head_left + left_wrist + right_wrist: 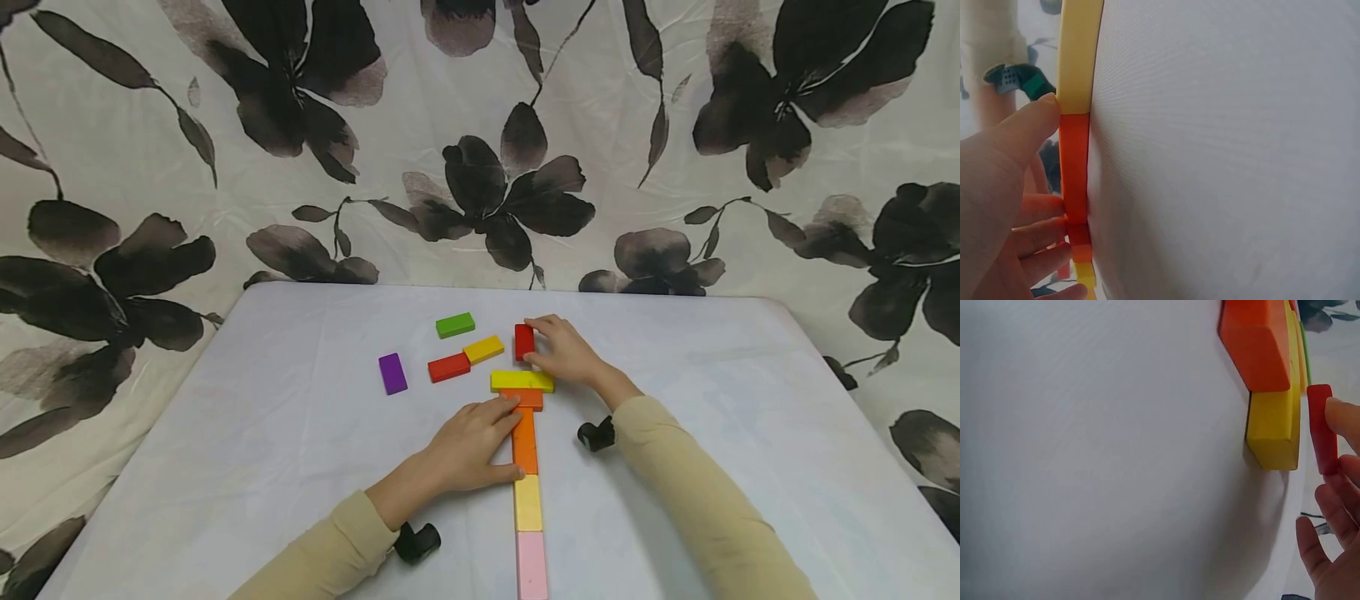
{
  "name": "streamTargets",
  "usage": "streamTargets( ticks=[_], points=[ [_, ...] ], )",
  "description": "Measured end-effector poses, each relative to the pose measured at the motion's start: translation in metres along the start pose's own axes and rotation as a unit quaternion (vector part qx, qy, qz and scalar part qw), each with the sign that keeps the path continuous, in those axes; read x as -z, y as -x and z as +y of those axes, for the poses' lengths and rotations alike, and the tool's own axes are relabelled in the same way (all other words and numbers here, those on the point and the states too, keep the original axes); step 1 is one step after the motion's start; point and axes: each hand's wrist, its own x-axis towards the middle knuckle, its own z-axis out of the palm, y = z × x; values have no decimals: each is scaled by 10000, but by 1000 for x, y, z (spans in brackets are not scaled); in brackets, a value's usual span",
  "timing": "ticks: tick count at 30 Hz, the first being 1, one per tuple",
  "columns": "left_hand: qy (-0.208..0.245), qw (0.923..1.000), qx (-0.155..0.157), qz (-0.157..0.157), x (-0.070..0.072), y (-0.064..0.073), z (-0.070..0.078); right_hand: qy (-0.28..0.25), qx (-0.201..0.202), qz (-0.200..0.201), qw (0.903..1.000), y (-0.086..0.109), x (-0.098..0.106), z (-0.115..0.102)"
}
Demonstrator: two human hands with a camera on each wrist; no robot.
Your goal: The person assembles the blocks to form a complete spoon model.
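Observation:
My right hand [566, 352] pinches a small red block [523, 343] by its ends, just beyond the yellow block [517, 382] lying crosswise. In the right wrist view, thumb and finger grip this red block beside the yellow one. A short orange block [534, 400] lies crosswise against the yellow block, and a long orange block [525, 446] runs from it toward me. My left hand [465, 450] rests along the left side of the row, fingertips on the orange blocks. Its thumb touches where the long orange block meets a pale yellow block [528, 504].
A pink block [532, 562] ends the row at the near side. Left of the row lie a green block [455, 325], a small yellow block [483, 348], another red block [448, 367] and a purple block [392, 373] on the white table [262, 400]. A floral cloth [645, 200] hangs behind.

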Motion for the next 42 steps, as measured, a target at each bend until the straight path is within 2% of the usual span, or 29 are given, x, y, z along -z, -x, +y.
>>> streamTargets(
  ticks=[8,20,24,35,42],
  points=[
    [-23,10000,38,-27,1,0,1,37,55,80,9999,10,1,7],
    [-7,10000,39,35,1,1,0,-67,-227,-19,9997,17,4,13],
    [29,10000,60,-11,1,0,1,-18,-310,-52,9995,20,3,16],
    [127,9997,124,-174,1,-1,0,65,-128,40,9999,26,3,24],
    [111,9996,150,-214,2,-1,1,7,-281,-99,9996,27,5,24]
  ],
)
